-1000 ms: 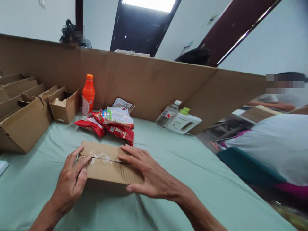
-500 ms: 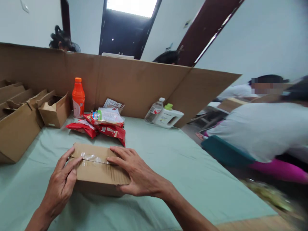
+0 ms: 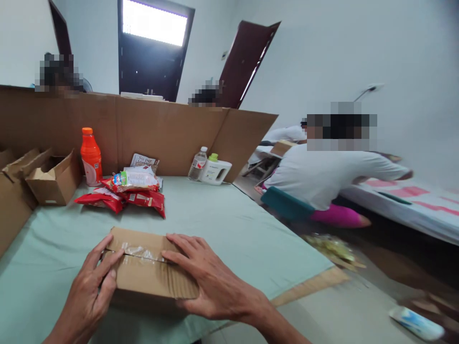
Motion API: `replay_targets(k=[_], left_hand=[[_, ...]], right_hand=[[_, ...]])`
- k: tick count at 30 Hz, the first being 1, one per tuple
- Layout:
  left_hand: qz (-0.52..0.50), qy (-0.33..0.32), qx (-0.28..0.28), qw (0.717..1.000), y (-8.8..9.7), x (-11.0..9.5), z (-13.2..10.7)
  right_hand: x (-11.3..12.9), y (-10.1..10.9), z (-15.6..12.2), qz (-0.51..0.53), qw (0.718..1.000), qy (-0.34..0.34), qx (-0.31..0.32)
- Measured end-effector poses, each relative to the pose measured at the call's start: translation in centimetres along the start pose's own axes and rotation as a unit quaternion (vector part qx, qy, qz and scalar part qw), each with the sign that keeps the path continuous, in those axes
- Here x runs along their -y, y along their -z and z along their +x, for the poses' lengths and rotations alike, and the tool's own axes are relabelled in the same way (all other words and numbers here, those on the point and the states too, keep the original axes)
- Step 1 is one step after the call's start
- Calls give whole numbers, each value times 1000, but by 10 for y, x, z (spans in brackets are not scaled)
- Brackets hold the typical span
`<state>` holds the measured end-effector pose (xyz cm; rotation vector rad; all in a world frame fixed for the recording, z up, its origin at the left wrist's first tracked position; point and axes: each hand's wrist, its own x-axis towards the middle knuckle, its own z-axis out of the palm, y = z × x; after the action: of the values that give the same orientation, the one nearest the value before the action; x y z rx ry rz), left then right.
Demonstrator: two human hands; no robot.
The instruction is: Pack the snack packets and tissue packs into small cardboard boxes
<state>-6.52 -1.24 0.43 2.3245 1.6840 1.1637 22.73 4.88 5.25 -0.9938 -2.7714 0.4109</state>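
Note:
A small closed cardboard box (image 3: 143,274) with clear tape along its top seam lies on the green cloth (image 3: 222,224) in front of me. My left hand (image 3: 89,291) grips its left end, fingers curled over the edge. My right hand (image 3: 211,282) lies flat on the right part of the lid, fingers spread toward the tape. Beyond the box lies a pile of red snack packets (image 3: 125,193), with an orange bottle (image 3: 91,156) standing behind them.
A tall cardboard screen (image 3: 161,134) walls the table's far side. Open empty cartons (image 3: 50,179) stand at the left. A water bottle (image 3: 198,164) and white jug (image 3: 215,170) sit at the back. A person in a white shirt (image 3: 322,174) sits at the right.
My view has swung to the right, showing more of the room and the seated person. Both hands stay on the taped box in the same hold.

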Motion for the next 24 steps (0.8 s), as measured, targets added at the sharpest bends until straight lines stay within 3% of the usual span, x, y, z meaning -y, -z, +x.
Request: replay_targets(k=[9,16,24], left_hand=[[-13,5,-2,1000,-12,3,2],[-24,9,-18,1000,-13,12,0],[-19,-6,3,1000,-5,6,8]], right_hand=[[4,8,-4,1,998,-26,50],[2,7,-1,-7,1000,-1,-1],[0,6,-4,-21,999,18,-27]])
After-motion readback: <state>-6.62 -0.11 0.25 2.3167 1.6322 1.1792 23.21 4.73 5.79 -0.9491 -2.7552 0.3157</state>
